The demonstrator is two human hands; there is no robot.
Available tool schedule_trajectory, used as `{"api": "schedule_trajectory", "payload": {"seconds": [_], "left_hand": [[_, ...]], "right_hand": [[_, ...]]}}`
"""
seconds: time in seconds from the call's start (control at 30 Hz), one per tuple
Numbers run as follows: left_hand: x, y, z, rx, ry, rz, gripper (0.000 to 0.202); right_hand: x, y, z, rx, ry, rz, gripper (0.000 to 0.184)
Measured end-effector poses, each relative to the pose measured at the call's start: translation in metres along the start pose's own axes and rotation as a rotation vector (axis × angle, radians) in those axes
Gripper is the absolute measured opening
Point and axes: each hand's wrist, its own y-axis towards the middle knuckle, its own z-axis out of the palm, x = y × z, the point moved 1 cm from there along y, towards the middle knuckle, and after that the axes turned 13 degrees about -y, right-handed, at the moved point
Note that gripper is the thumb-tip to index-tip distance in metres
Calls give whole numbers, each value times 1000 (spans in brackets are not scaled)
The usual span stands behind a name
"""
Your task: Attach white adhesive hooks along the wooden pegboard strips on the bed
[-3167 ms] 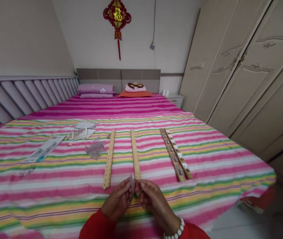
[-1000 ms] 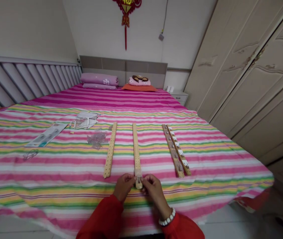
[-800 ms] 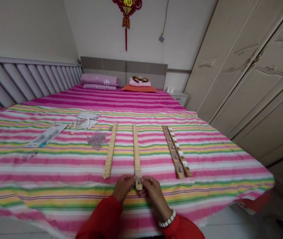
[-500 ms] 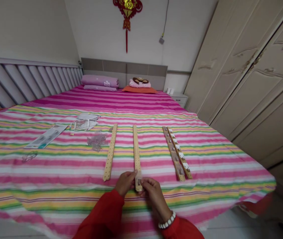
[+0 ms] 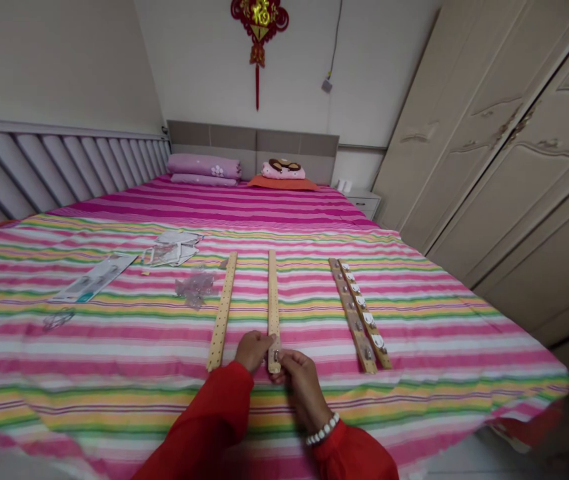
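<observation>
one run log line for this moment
left hand: on wooden strip near end | right hand: pinching small clip there | bed: three other strips

Red sleeves (image 5: 204, 433), white bead bracelet (image 5: 322, 430)

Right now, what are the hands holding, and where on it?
Both hands, left and right, pinch a small clip at the near end of the middle strip.

We are making out a gold character on the red knot ornament (image 5: 259, 17) hanging on the wall, too small to read; the packaging card (image 5: 92, 280) on the bed is showing print too blurred to read.
</observation>
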Motion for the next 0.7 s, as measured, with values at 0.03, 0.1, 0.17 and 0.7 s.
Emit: {"api": "schedule_trajectory", "payload": {"seconds": [0.03,0.1,0.17,0.7], "left_hand": [[0,1,-1,2,33,-9,38],[-3,3,-1,44,123,-38,39],[-7,6,-1,95,222,-50,43],[-15,17,-3,178,415,-94,45]], "right_hand": [[-1,0,0,-3,5,2,29],[-2,-1,0,-13,14,9,30],[-1,-3,0,-19,27,14,30],[7,1,17,-177,-25,110,39]]}}
